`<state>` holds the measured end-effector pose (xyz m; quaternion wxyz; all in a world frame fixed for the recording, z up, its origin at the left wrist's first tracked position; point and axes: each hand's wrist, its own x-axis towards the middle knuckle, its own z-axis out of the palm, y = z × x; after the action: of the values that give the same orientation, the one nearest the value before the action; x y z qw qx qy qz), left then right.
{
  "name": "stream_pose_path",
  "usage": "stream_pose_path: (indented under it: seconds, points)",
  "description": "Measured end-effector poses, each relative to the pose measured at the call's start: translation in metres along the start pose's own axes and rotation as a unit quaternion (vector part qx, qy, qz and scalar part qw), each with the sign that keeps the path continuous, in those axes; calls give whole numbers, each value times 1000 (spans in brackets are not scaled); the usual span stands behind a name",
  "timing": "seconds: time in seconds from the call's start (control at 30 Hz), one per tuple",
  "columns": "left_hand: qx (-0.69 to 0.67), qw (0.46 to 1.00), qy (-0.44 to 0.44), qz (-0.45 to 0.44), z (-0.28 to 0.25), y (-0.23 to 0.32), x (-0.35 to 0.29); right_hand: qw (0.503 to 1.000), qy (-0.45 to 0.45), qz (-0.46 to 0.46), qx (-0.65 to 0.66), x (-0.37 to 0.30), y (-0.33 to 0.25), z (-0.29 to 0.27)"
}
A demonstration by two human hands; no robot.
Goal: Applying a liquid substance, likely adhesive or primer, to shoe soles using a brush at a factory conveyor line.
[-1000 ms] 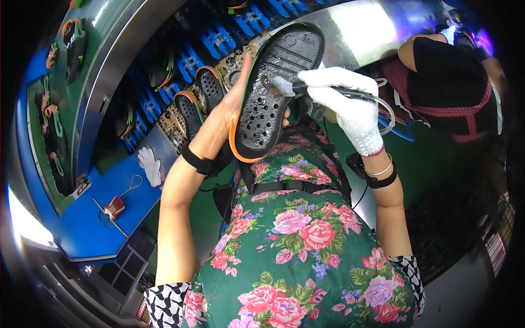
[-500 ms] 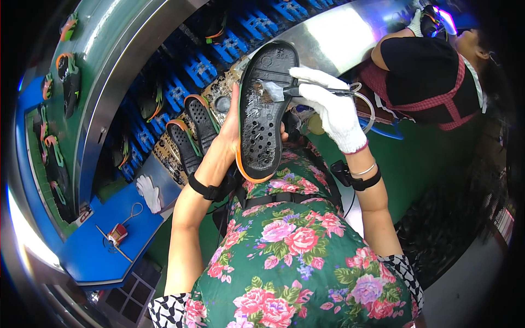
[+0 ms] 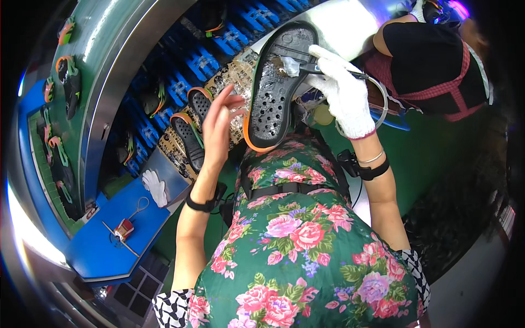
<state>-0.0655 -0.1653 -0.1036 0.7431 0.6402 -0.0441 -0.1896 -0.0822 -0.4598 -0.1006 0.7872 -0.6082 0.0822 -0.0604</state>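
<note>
A black shoe sole (image 3: 267,112) with an orange edge at its near end stands tilted before me, its holed, glossy wet inner face showing. My bare left hand (image 3: 219,123) is just left of it, fingers apart and holding nothing. The white-gloved right hand (image 3: 347,98) is closed round a black-handled brush (image 3: 310,68) with a thin hose (image 3: 383,104). The brush's whitish tip lies over the sole's upper part. The right fingertips are at the sole's right edge; how far they grip it is hidden.
Two black soles (image 3: 187,139) with orange edges lie on a tape-covered board (image 3: 227,82) at left. Blue racks (image 3: 199,65) stand behind. A white glove (image 3: 155,187) lies by the blue table (image 3: 109,246). A green conveyor (image 3: 101,38) carries shoe parts. Another person (image 3: 429,65) works at right.
My left hand has let go of the sole and opened, moving away to its left. The sole and the right hand with the brush have shifted up and slightly right.
</note>
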Motion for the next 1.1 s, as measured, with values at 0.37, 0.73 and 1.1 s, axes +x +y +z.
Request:
stream_pose_path:
  seconds: [0.37, 0.73, 1.1]
  points:
    - [441, 796, -126, 395, 10, 50, -31, 982, 3, 99, 160, 15, 5, -3]
    - [508, 747, -131, 408, 9, 54, -12, 985, 5, 87, 150, 13, 4, -9]
    - [479, 787, -86, 379, 6, 55, -4, 976, 42, 109, 184, 17, -7, -6]
